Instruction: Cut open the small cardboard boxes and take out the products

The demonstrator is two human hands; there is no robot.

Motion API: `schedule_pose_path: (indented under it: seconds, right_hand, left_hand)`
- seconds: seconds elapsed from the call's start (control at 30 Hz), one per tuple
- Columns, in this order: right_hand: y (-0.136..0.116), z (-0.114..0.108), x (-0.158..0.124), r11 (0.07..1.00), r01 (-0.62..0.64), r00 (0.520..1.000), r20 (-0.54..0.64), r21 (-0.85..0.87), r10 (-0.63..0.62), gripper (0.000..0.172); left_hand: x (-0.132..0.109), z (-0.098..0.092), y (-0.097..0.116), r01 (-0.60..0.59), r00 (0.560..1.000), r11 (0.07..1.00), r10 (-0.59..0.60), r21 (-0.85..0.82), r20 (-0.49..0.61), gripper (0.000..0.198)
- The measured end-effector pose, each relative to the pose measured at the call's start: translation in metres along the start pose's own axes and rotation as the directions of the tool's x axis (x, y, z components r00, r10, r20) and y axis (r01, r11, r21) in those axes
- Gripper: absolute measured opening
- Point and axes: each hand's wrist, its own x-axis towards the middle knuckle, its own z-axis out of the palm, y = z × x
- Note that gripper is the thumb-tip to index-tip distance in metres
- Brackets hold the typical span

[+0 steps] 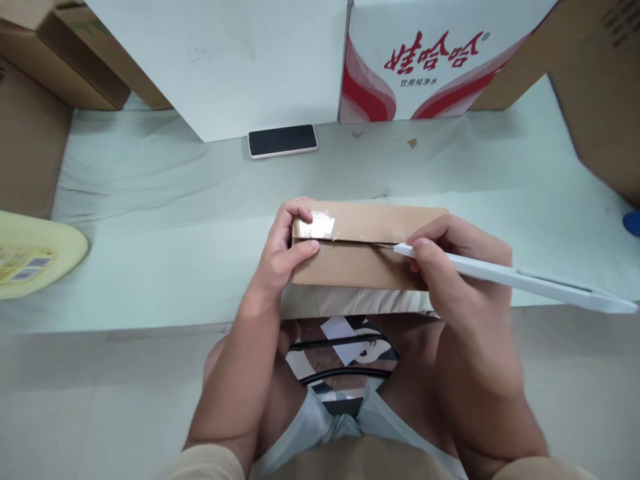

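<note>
While my left hand [280,250] is closed partway around the left end of the brown box [360,263], its thumb [303,252] lies flat just below the long seam [355,242], and a fingertip above touches the shiny strip of tape [320,227]. That thumb and fingertip stand slightly apart, one on each side of the seam; some of my left fingers bend out of sight behind the box.

My right hand [463,267] is closed snugly on a white knife [540,283], thumb and bent forefinger pinching it close to its front end. The other right fingers are mostly hidden. The knife's slim, smooth handle slants out past my hand to the right, and its thin blade [385,246] meets the seam; how deep it goes, I can't tell.

The box is long and narrow, of dull, matte cardboard. It is straight in front of me, by the near edge of a pale green cloth [175,233], which is wrinkled at the left and bunched below the box.

Farther off lies a flat phone [283,141], its screen black and its rim pale, just before a smooth white panel [250,67]. Right of that stands a carton [370,40] printed with red curves. A rounded yellow bottle [70,247] is at far left.
</note>
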Motion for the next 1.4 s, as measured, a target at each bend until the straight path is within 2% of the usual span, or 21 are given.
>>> schedule_pose_path:
  seconds: [0.17,0.27,0.3,0.37,0.43,0.47,0.5,0.57,0.63,0.7,0.73,0.8,0.87,0.93,1.0,1.07,1.17,1.23,1.3,1.4]
  right_hand:
    - [0.002,-0.012,-0.009,0.998,-0.07,0.981,-0.179,0.003,0.07,0.018]
    - [0.017,-0.02,-0.009,0.996,-0.019,0.956,-0.291,0.088,0.044,0.017]
    - [0.025,-0.022,-0.006,0.989,0.021,0.937,-0.349,0.143,0.03,0.019]
    - [0.045,-0.024,0.001,0.967,0.074,0.868,-0.494,0.244,0.058,0.027]
    - [0.067,-0.025,0.009,0.974,0.018,0.796,-0.592,0.224,0.122,0.03]
    - [0.077,-0.026,0.013,0.987,-0.058,0.801,-0.583,0.153,0.137,0.028]
    - [0.086,-0.027,0.016,0.986,-0.158,0.832,-0.531,0.045,0.158,0.025]
    - [0.101,-0.03,0.021,0.913,-0.349,0.901,-0.344,-0.212,0.265,0.023]
    - [0.112,-0.033,0.023,0.801,-0.455,0.89,-0.157,-0.389,0.429,0.03]
    - [0.119,-0.033,0.023,0.76,-0.446,0.872,-0.037,-0.472,0.489,0.036]
    - [0.121,-0.033,0.023,0.776,-0.408,0.887,-0.007,-0.48,0.462,0.036]
    - [0.121,-0.032,0.02,0.847,-0.314,0.944,-0.046,-0.429,0.326,0.033]
    - [0.116,-0.031,0.015,0.944,-0.186,0.977,-0.157,-0.272,0.147,0.02]
    - [0.107,-0.03,0.01,0.998,0.016,0.977,-0.213,-0.059,-0.028,0.007]
    - [0.096,-0.031,0.006,0.966,0.239,0.96,-0.175,0.104,-0.219,0.017]
    - [0.087,-0.031,0.004,0.913,0.374,0.927,-0.074,0.161,-0.367,0.029]
    - [0.083,-0.03,0.002,0.902,0.411,0.899,0.105,0.129,-0.425,0.054]
    - [0.085,-0.027,0.0,0.907,0.408,0.894,0.155,0.099,-0.42,0.06]
    - [0.087,-0.021,-0.004,0.898,0.424,0.895,0.1,0.12,-0.436,0.059]
    - [0.089,-0.009,-0.008,0.864,0.453,0.891,-0.132,0.218,-0.434,0.053]
  left_hand:
    - [0.0,0.0,0.0,-0.016,1.0,1.0,0.017,0.004,-0.019,0.045]
    - [0.002,-0.001,0.0,-0.016,1.0,1.0,0.016,0.023,-0.026,0.047]
    - [0.002,-0.002,0.0,-0.02,0.999,1.0,0.021,0.022,-0.03,0.048]
    - [0.004,-0.002,-0.001,-0.033,0.998,0.999,0.033,-0.011,-0.046,0.047]
    - [0.006,-0.003,-0.002,-0.054,0.996,0.996,0.048,-0.077,-0.074,0.046]
    - [0.007,-0.003,-0.002,-0.068,0.994,0.992,0.058,-0.11,-0.089,0.046]
    - [0.007,-0.004,-0.002,-0.084,0.992,0.988,0.07,-0.131,-0.103,0.047]
    - [0.008,-0.005,-0.003,-0.107,0.987,0.985,0.09,-0.132,-0.13,0.049]
    - [0.009,-0.007,-0.004,-0.114,0.981,0.988,0.097,-0.1,-0.167,0.047]
    - [0.01,-0.008,-0.006,-0.113,0.972,0.991,0.095,-0.074,-0.214,0.044]
    - [0.011,-0.009,-0.007,-0.114,0.966,0.992,0.096,-0.062,-0.238,0.043]
    - [0.012,-0.009,-0.009,-0.12,0.954,0.993,0.113,-0.009,-0.278,0.043]
    - [0.013,-0.008,-0.009,-0.152,0.94,0.983,0.176,0.102,-0.293,0.047]
    - [0.012,-0.009,-0.008,-0.226,0.921,0.947,0.284,0.229,-0.267,0.054]
    - [0.009,-0.011,-0.004,-0.328,0.902,0.892,0.394,0.311,-0.177,0.053]
    - [0.005,-0.014,0.001,-0.403,0.897,0.847,0.441,0.346,-0.037,0.047]
    - [0.001,-0.018,0.008,-0.415,0.908,0.821,0.399,0.392,0.128,0.055]
    - [0.001,-0.02,0.01,-0.42,0.907,0.811,0.392,0.408,0.153,0.058]
    - [0.002,-0.021,0.012,-0.443,0.89,0.811,0.45,0.382,0.076,0.058]
    - [0.004,-0.023,0.017,-0.468,0.83,0.835,0.528,0.291,-0.178,0.062]
